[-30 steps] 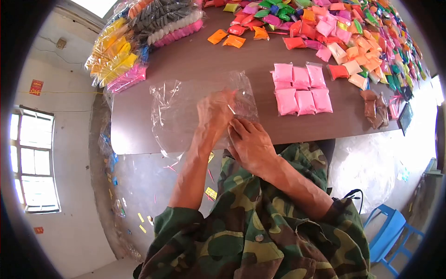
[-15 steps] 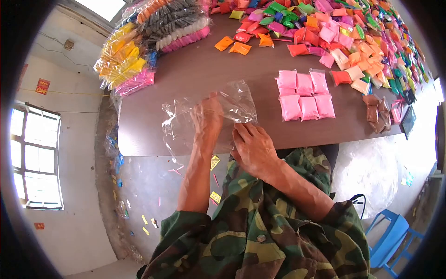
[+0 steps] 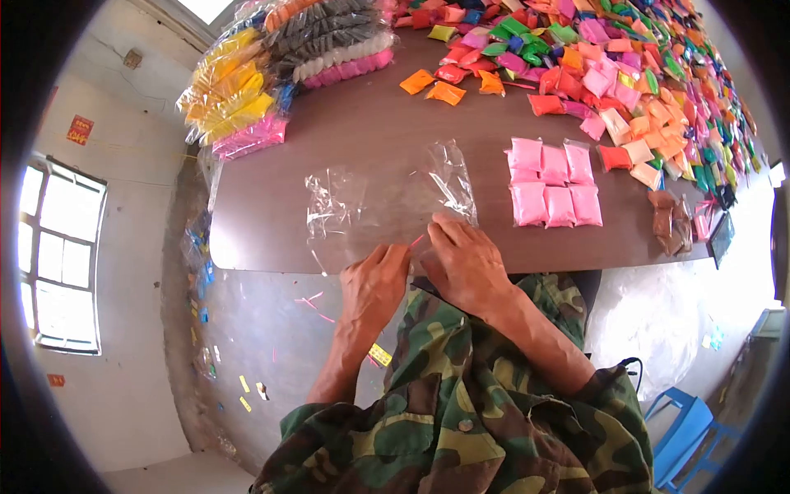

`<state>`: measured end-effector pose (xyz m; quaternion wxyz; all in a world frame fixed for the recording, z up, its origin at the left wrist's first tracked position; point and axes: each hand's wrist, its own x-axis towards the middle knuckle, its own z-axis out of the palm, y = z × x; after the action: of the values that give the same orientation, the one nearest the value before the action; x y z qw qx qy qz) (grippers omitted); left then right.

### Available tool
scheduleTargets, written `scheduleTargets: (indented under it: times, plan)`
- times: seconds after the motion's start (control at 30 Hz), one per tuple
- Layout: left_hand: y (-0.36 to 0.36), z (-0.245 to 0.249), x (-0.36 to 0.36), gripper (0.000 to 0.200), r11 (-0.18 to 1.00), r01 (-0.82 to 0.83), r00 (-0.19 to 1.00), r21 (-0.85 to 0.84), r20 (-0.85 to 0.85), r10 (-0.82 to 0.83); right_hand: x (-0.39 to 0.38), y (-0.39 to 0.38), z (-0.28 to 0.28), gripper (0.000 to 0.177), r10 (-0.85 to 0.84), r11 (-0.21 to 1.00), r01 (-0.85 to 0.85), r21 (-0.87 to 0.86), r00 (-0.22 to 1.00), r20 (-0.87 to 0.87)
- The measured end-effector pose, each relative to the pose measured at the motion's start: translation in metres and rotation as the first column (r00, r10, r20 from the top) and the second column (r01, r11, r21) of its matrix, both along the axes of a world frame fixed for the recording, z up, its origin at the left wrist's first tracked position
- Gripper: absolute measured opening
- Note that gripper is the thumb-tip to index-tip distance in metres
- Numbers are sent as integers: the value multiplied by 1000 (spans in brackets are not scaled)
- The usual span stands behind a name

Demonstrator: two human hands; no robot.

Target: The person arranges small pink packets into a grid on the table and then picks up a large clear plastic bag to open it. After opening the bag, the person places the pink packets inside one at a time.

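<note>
A clear plastic bag (image 3: 451, 183) lies spread on the brown table in front of me, its near edge at the table's front edge. My left hand (image 3: 374, 281) is closed on the bag's near edge, fingers curled and knuckles up. To its right, my right hand (image 3: 471, 262) is closed on the bag's near right part, the thumb tucked underneath and partly hidden. A thin pinkish-red strip (image 3: 418, 240) shows between the two hands. Beyond my right hand, pink packets (image 3: 545, 202) lie in two neat rows on the table.
A large heap of small colourful packets (image 3: 609, 74) covers the back right. Filled bags of packets (image 3: 329, 49) are stacked at the back left. Brown packets (image 3: 663, 222) sit near the right end. A blue stool (image 3: 683, 436) stands on the floor at right.
My left hand has come back out of the bag toward me, down to its near edge. The bag has flattened, and my right hand has shifted slightly right.
</note>
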<state>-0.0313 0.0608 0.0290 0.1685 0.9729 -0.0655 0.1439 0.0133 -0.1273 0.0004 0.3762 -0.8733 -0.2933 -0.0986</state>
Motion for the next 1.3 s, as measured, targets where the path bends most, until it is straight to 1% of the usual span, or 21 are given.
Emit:
scheduleTargets:
  times: [0.07,0.13,0.2,0.27,0.3,0.37,0.4,0.47,0.5,0.6,0.7,0.73,0.8,0.87,0.9,1.0,1.07,1.1,1.2,1.23,1.3]
  plan:
    - [12,11,-6,7,996,5,992,-85,124,6,2,-3,5,44,31,999,-31,10,999,-18]
    - [39,27,-7,7,983,-73,964,-169,239,113,1,-5,16,34,64,997,-63,52,998,-23]
    - [68,37,-2,12,877,-193,910,-440,253,327,1,-8,25,22,65,993,-60,98,997,-50]
    - [110,36,13,11,868,-337,875,-365,219,432,0,-13,31,18,41,988,-26,150,994,-103]
    - [127,28,23,14,849,-397,866,-348,165,473,3,-15,42,20,-21,983,49,179,988,-154]
    - [160,1,44,20,811,-503,838,-299,59,542,20,-23,53,16,-91,967,129,221,980,-175]
    - [176,-17,51,20,846,-486,846,-219,127,518,32,-25,56,14,-128,955,173,243,974,-187]
    - [200,-48,65,20,892,-449,858,-54,250,448,64,-25,56,14,-172,959,178,219,984,-47]
    - [201,-50,68,17,883,-464,866,-61,177,468,79,-25,53,15,-191,962,182,204,981,24]
    - [206,-52,74,17,920,-392,900,19,215,380,119,-17,39,22,-249,968,251,-20,965,77]
    - [223,-55,77,21,917,-367,907,156,279,316,149,-2,30,25,-297,934,295,-203,955,19]
    - [226,-56,75,24,912,-379,895,157,313,317,156,2,27,25,-310,922,297,-248,951,-13]
    - [217,-40,70,30,903,-399,869,159,379,317,163,11,28,27,-343,892,299,-338,936,-76]
    - [190,-14,67,31,921,-371,897,-122,211,389,165,13,20,28,-283,938,257,-233,955,-89]
    - [177,-3,65,32,891,-369,904,-266,121,410,167,14,16,29,-246,957,227,-182,965,-91]
    - [163,6,77,43,776,-466,885,-425,-212,415,169,17,14,28,-72,994,94,57,949,-308]
    - [171,4,79,38,761,-450,893,-467,-237,382,162,16,24,23,11,978,102,181,843,-537]
    - [174,2,78,36,753,-442,897,-487,-251,364,156,15,33,22,62,964,119,237,767,-639]
    - [197,0,49,27,643,-268,952,-717,-94,291,136,22,63,17,238,901,124,416,660,-712]
    - [209,9,31,25,597,-309,937,-740,-129,324,129,27,71,17,285,891,76,448,674,-682]
    - [227,36,-11,26,518,-234,955,-823,-96,279,116,42,87,16,380,860,-22,510,694,-612]
